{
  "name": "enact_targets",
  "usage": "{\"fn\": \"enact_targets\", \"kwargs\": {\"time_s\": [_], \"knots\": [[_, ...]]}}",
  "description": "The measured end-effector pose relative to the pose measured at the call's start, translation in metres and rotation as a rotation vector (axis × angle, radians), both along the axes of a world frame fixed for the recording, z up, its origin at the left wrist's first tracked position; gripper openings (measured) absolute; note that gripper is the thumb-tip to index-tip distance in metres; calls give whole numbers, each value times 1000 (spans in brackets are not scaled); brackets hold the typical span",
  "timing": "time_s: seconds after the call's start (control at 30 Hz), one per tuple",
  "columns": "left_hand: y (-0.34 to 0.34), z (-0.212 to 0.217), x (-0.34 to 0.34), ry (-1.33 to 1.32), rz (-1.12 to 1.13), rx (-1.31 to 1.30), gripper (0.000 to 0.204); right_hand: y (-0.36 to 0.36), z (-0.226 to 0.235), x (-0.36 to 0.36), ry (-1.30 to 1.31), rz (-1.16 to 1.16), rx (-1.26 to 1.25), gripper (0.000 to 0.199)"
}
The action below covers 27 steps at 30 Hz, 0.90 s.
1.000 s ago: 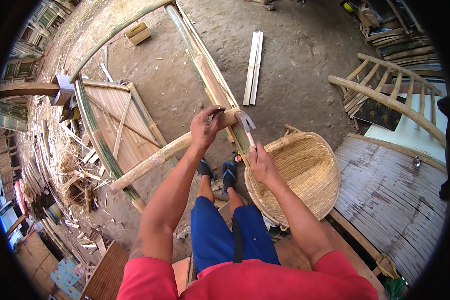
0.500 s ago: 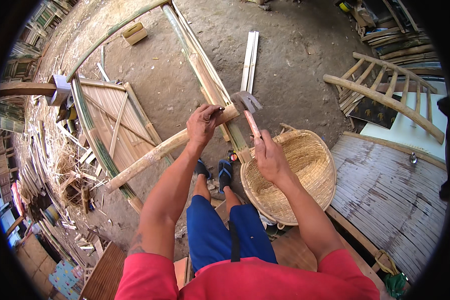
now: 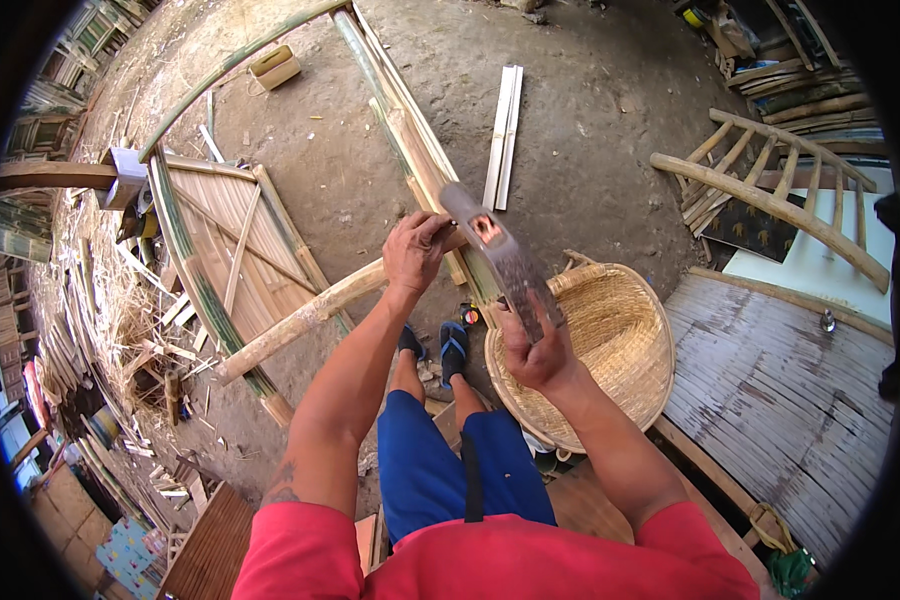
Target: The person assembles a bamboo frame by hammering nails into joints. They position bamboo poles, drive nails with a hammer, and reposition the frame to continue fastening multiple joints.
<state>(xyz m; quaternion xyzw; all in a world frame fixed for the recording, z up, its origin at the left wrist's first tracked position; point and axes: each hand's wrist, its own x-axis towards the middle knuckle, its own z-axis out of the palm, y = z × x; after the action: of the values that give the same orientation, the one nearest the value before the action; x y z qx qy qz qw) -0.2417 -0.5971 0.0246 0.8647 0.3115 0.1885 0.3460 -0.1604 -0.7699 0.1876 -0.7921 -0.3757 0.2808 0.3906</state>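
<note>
My left hand is closed in a pinch at the right end of a bamboo pole; whatever small thing the fingertips hold is hidden. The pole lies across a bamboo frame with a green left rail and a split, paler right rail. In my right hand, the fingers wrap a claw hammer, raised close to the camera just right of my left hand. Its head covers the pole's end and part of the right rail.
A round woven basket stands by my right forearm. Beyond lie white strips and a small wooden box. A slatted panel rests inside the frame's left side. Wood scraps litter the left. A slatted bamboo surface is at right.
The hammer has come up from the pole's end toward the camera, its head now larger in view. My left hand stays at the pole's end.
</note>
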Motion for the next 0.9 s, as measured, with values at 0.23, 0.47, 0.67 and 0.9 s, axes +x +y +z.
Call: {"fn": "enact_targets", "kwargs": {"time_s": [0.23, 0.47, 0.67, 0.9], "knots": [[9, 8, -1, 80, -155, -71, 38, -33, -65, 4, 77, -200, -362, 31], [0, 13, -6, 338, -197, -3, 57, -88, -89, -14, 36, -349, -294, 36], [-9, 6, -5, 316, -159, 56, 56, -97, -89, -22, 75, -324, -304, 34], [-11, 0, -9, 302, -180, 56, 58, -93, -86, -25, 156, -314, -301, 28]]}}
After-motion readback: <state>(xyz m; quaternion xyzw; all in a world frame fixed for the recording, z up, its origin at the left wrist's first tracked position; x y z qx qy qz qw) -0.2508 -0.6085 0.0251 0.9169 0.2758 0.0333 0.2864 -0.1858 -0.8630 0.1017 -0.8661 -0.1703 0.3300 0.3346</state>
